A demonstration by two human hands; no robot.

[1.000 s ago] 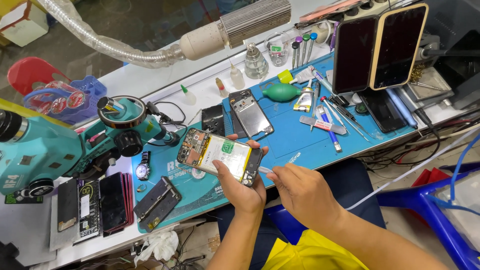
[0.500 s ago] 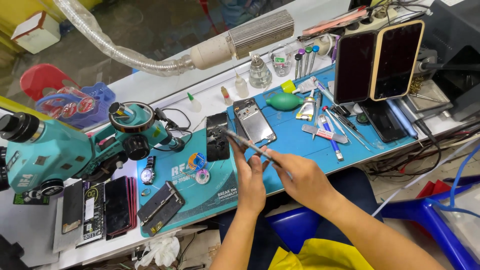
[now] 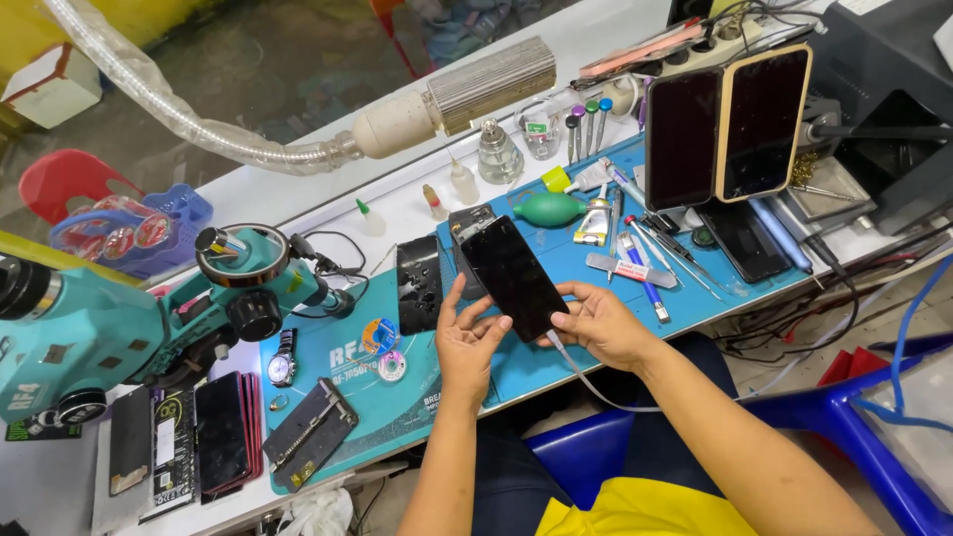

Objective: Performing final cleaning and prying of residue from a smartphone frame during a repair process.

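Phone (image 3: 513, 278) at frame centre, earlier open-side up, now shows its dark screen, gripped by left hand (image 3: 469, 342) and right hand (image 3: 599, 326), white cable (image 3: 586, 372) plugged in.

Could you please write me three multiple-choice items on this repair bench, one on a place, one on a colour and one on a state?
1. Where is the wristwatch?
A. on the mat's left end
B. beside the upright phones
C. on the blue chair

2. What colour is the work mat?
A. red
B. blue
C. white

3. How is the phone held?
A. lying flat, untouched
B. in one hand only
C. in both hands, dark screen up

Answers: 1 A, it lies near the microscope. 2 B, bare mat shows blue. 3 C, left hand and right hand both grip it.
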